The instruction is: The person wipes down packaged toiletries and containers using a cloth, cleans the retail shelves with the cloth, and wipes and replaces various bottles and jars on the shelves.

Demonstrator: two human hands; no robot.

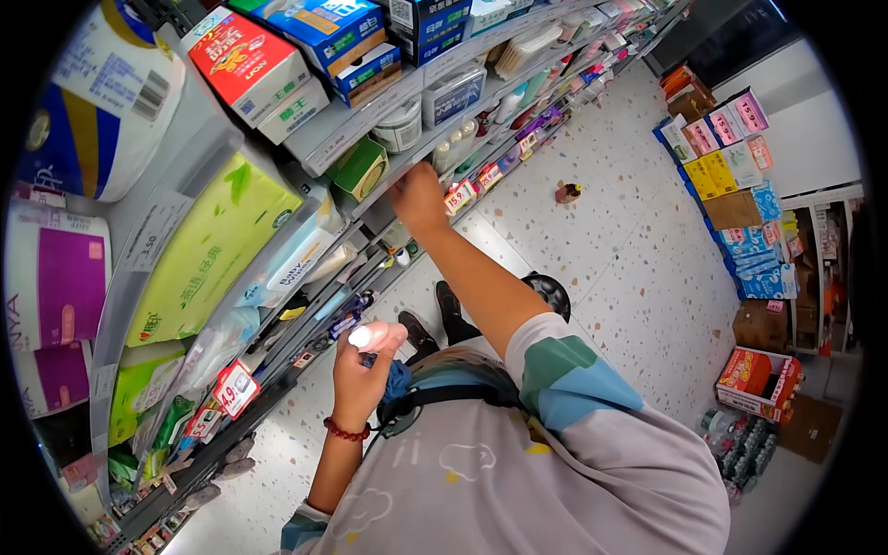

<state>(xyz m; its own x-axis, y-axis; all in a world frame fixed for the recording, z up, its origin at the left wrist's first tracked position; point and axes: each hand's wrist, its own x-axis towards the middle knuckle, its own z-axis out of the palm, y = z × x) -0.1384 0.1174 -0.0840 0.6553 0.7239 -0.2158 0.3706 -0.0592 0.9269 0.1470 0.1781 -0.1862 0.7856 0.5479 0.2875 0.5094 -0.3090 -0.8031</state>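
In my left hand (361, 375), low in front of my body, is a small pink bottle (381, 338) with a white cap; a bunched blue cloth (396, 381) lies beside the palm. My right hand (418, 199) reaches to the shelf edge (375, 196), next to a green box (359, 169) and below a white round tub (399, 127). Its fingertips are partly hidden at the shelf, so what they touch cannot be made out.
Packed shelves run along the left, with a red box (248, 63), green tissue packs (217, 245) and price tags (460, 197). A small brown object (567, 192) stands on the speckled floor (610, 250). Stacked cartons (733, 211) and bottle packs (745, 450) are at right.
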